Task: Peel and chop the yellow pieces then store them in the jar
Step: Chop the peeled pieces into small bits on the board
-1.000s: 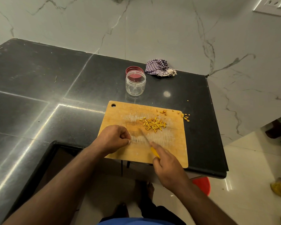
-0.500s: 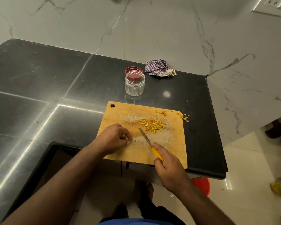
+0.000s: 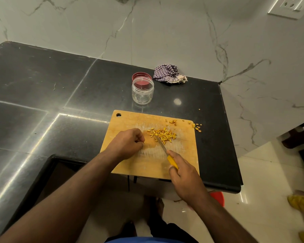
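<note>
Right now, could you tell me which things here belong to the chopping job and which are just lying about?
In use: knife, chopped yellow pieces, cutting board, open jar, red lid.
Lying about: checked cloth, red tub on the floor.

A checked cloth [image 3: 167,74] lies crumpled at the far right of my black tabletop [image 3: 42,88]; a socket [image 3: 290,6] sits on the wall.
</note>
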`<state>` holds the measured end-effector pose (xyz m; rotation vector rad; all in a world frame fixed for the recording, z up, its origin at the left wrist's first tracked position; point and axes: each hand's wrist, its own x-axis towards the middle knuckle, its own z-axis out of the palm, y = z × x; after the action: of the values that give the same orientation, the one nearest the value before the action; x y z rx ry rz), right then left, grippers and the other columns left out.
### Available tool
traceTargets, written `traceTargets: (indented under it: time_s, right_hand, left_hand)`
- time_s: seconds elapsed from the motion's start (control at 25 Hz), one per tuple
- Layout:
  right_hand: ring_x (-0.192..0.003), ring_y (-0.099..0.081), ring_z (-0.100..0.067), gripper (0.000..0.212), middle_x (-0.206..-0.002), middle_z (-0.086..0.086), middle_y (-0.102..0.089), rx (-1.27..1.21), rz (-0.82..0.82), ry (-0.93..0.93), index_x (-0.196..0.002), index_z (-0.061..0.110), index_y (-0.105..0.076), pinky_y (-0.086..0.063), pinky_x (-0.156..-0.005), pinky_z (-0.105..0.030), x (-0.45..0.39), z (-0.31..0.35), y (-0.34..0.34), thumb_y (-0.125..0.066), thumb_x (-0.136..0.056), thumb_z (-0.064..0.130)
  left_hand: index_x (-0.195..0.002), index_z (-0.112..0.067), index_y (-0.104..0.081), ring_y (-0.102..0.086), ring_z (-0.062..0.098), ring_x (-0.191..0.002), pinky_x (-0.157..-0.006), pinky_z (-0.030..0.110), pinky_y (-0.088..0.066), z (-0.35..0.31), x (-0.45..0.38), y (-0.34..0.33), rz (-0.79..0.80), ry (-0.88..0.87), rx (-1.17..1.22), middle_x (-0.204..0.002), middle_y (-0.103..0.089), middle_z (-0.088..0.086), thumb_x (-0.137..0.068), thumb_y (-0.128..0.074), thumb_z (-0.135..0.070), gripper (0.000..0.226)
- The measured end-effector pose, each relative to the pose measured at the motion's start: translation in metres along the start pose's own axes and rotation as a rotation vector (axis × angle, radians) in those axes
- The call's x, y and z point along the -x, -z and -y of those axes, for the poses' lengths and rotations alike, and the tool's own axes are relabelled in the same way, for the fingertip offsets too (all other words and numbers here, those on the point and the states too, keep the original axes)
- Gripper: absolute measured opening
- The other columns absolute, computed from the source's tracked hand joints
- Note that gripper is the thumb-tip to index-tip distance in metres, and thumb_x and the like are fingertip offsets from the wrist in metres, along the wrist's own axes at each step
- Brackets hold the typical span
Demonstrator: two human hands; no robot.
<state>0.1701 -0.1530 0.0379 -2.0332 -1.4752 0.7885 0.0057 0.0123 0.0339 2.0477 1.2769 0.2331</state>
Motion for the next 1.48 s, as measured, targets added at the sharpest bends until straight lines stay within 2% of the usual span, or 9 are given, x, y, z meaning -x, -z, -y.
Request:
traceTargets:
  time_s: [0.16,0.28,0.52,0.68,0.76,0.92,1.08,1.32,1.48]
  right_hand:
    - [-0.129,-0.043,-0.004,0.049,-0.148,0.009,-0.045,-0.026,0.012,0.022,-0.148,0.031,-0.038,-0.039,-0.107,-0.022,0.004,0.005,0.000,-0.044,-0.101,0.019]
    - [-0.129,-0.041,0.000,0.049,-0.147,0.010,-0.044,-0.041,0.036,0.019,-0.149,0.031,-0.037,-0.036,-0.107,-0.018,0.009,0.007,-0.001,-0.044,-0.101,0.019]
    - [-0.131,-0.038,0.003,0.051,-0.149,0.012,-0.043,-0.042,0.013,0.016,-0.149,0.032,-0.036,-0.031,-0.109,-0.014,0.012,0.009,-0.002,-0.042,-0.101,0.018]
    - [-0.125,-0.029,0.012,0.052,-0.150,0.013,-0.039,-0.015,0.063,0.024,-0.151,0.031,-0.032,-0.017,-0.099,0.003,0.017,0.015,-0.009,-0.042,-0.102,0.018]
    - [-0.124,-0.028,0.013,0.052,-0.151,0.012,-0.038,-0.013,0.073,0.030,-0.152,0.030,-0.031,-0.015,-0.098,0.004,0.018,0.017,-0.013,-0.041,-0.102,0.018]
    - [-0.127,-0.030,0.010,0.052,-0.152,0.011,-0.037,-0.007,0.083,0.051,-0.152,0.030,-0.029,-0.023,-0.107,-0.007,0.018,0.020,-0.017,-0.040,-0.102,0.019]
    - [-0.133,-0.038,-0.004,0.053,-0.151,0.006,-0.040,0.035,0.091,0.077,-0.154,0.027,-0.027,-0.032,-0.110,-0.019,0.016,0.024,-0.024,-0.038,-0.102,0.019]
    - [-0.136,-0.037,-0.009,0.055,-0.153,0.003,-0.036,0.107,0.104,0.102,-0.155,0.026,-0.020,-0.031,-0.110,-0.021,0.009,0.029,-0.033,-0.036,-0.103,0.022]
    - [-0.128,-0.044,-0.010,0.056,-0.150,0.003,-0.039,0.150,0.117,0.114,-0.155,0.029,-0.017,-0.040,-0.105,-0.026,0.009,0.029,-0.037,-0.035,-0.103,0.025]
  left_hand:
    - [-0.101,-0.026,-0.070,-0.058,0.009,-0.084,-0.064,0.021,-0.044,0.002,-0.002,-0.006,-0.083,-0.007,-0.022,-0.092,-0.062,-0.010,-0.092,-0.064,-0.020,0.013]
    - [-0.108,-0.022,-0.075,-0.056,0.008,-0.087,-0.068,0.021,-0.042,0.006,-0.002,-0.008,-0.125,-0.014,-0.045,-0.098,-0.060,-0.010,-0.092,-0.065,-0.021,0.018]
    - [-0.107,-0.018,-0.076,-0.057,0.005,-0.081,-0.059,0.012,-0.037,0.010,0.003,-0.011,-0.198,-0.024,-0.012,-0.093,-0.067,-0.007,-0.091,-0.067,-0.022,0.019]
    - [-0.109,-0.018,-0.075,-0.049,0.003,-0.075,-0.059,0.010,-0.032,0.009,0.006,-0.013,-0.233,-0.023,-0.011,-0.086,-0.056,-0.011,-0.091,-0.067,-0.021,0.020]
    - [-0.107,-0.019,-0.076,-0.049,0.005,-0.078,-0.060,0.011,-0.032,0.009,0.006,-0.014,-0.244,-0.022,-0.017,-0.087,-0.055,-0.010,-0.090,-0.067,-0.022,0.019]
    - [-0.102,-0.020,-0.076,-0.051,0.006,-0.081,-0.060,0.011,-0.033,0.008,0.008,-0.017,-0.262,-0.008,-0.009,-0.091,-0.057,-0.008,-0.089,-0.068,-0.021,0.016]
    - [-0.096,-0.020,-0.077,-0.052,0.006,-0.080,-0.059,0.012,-0.032,0.008,0.008,-0.018,-0.272,0.005,-0.003,-0.089,-0.058,-0.008,-0.088,-0.069,-0.021,0.012]
    - [-0.090,-0.020,-0.077,-0.053,0.007,-0.076,-0.058,0.016,-0.036,0.006,0.006,-0.017,-0.257,0.020,0.008,-0.085,-0.060,-0.008,-0.086,-0.069,-0.020,0.009]
    - [-0.084,-0.021,-0.075,-0.058,0.008,-0.075,-0.055,0.018,-0.037,0.004,0.004,-0.018,-0.235,0.052,0.022,-0.083,-0.065,-0.008,-0.084,-0.070,-0.021,0.005]
